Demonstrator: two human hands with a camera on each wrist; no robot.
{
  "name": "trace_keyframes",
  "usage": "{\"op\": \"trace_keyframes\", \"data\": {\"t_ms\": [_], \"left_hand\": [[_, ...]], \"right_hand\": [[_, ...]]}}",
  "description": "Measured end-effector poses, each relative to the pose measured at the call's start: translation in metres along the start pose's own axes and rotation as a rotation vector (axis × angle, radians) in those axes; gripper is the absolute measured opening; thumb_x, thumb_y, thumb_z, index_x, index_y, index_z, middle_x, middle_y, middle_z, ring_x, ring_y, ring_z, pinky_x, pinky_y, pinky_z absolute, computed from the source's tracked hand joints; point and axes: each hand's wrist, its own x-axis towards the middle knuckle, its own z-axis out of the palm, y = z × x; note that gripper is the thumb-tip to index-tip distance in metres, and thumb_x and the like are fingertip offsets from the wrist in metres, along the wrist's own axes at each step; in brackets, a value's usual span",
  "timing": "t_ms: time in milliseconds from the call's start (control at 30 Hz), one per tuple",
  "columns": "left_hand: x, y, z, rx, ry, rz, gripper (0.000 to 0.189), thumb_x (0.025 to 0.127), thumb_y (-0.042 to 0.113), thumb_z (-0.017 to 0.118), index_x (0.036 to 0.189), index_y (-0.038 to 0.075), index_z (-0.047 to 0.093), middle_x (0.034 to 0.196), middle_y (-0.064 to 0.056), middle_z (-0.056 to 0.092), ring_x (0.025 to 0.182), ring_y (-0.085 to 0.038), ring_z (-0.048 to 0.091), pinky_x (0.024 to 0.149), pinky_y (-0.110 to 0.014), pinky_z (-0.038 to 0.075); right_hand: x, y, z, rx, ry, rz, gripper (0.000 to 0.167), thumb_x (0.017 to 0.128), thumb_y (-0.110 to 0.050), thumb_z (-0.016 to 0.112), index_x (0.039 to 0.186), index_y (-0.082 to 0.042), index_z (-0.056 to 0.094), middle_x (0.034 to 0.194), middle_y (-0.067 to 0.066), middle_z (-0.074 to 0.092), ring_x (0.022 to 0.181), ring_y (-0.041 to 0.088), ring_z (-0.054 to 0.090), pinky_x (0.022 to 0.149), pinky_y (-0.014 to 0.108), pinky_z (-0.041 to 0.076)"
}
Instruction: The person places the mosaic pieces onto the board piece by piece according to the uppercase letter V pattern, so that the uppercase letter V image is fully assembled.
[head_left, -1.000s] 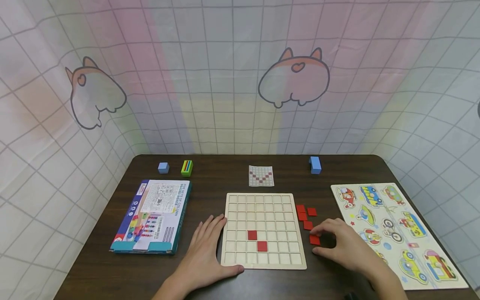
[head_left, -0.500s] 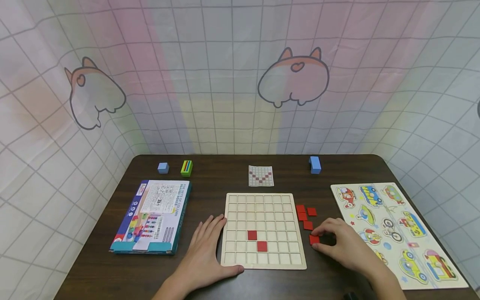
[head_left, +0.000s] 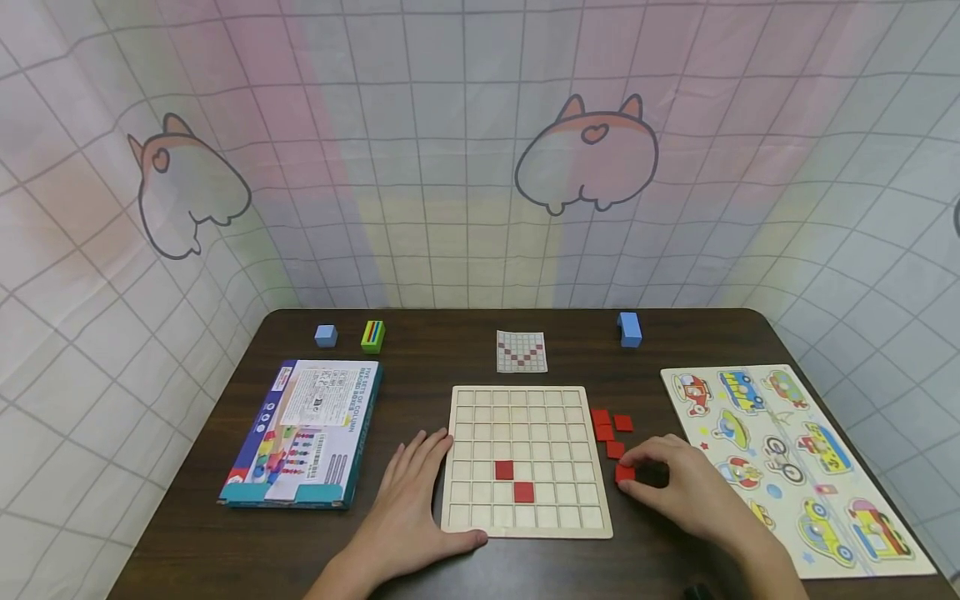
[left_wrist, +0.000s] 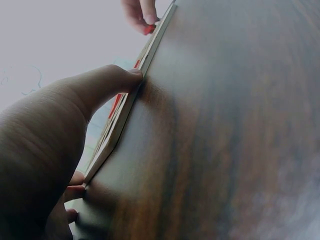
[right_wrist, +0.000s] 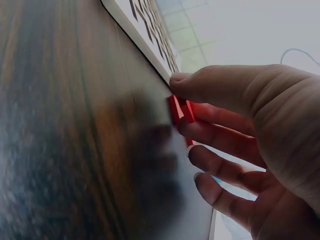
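A pale wooden grid board (head_left: 525, 393) lies on the dark table, with two red square tiles, one of them the upper tile (head_left: 504, 470), set in its cells. My left hand (head_left: 408, 508) rests at the board's left side, fingers spread straight and touching its edge. In the left wrist view its thumb (left_wrist: 112, 82) presses the board's near edge. To the right of the board, my right hand (head_left: 686, 483) pinches a red square tile (head_left: 625, 472) between thumb and fingers, low over the table. The right wrist view shows the red tile (right_wrist: 175, 109) just below the thumb tip.
Several loose red tiles (head_left: 615, 450) lie along the board's right edge. Behind the board is a small pattern card (head_left: 522, 352). A boxed set (head_left: 300, 433) lies left, a vehicle picture board (head_left: 795, 467) right. Small blocks, including a blue one (head_left: 630, 330), stand at the back.
My right thumb and fingers have closed on the nearest loose red tile, which has shifted slightly left and away from me. My left hand and the board have stayed still.
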Motion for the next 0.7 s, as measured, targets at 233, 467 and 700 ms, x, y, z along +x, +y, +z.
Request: {"op": "trace_keyframes", "data": {"t_ms": [233, 467, 700], "left_hand": [[0.000, 0.001, -0.001, -0.002, -0.028, -0.021, 0.138, 0.065, 0.098, 0.079, 0.175, 0.026, 0.034, 0.182, 0.004, 0.032, 0.173, -0.032, 0.022, 0.140, -0.065, 0.016], [0.000, 0.002, -0.002, -0.006, -0.028, -0.022, 0.138, 0.066, 0.098, 0.078, 0.175, 0.027, 0.034, 0.182, 0.005, 0.032, 0.173, -0.031, 0.021, 0.140, -0.064, 0.015], [0.000, 0.002, -0.002, -0.001, -0.026, -0.022, 0.137, 0.066, 0.098, 0.079, 0.175, 0.027, 0.033, 0.182, 0.004, 0.032, 0.173, -0.030, 0.021, 0.140, -0.064, 0.015]], "right_hand": [[0.002, -0.012, 0.003, 0.031, 0.002, -0.016, 0.024, 0.090, -0.031, 0.095, 0.110, -0.033, 0.082, 0.109, -0.022, 0.076, 0.108, 0.007, 0.069, 0.096, 0.038, 0.063], [0.008, -0.024, 0.011, 0.062, -0.031, -0.068, 0.024, 0.090, -0.031, 0.095, 0.111, -0.031, 0.081, 0.105, -0.022, 0.076, 0.104, 0.001, 0.067, 0.092, 0.033, 0.063], [0.016, -0.037, 0.016, 0.084, -0.051, -0.096, 0.023, 0.091, -0.030, 0.094, 0.110, -0.031, 0.081, 0.105, -0.021, 0.075, 0.103, 0.005, 0.066, 0.092, 0.032, 0.062]]}}
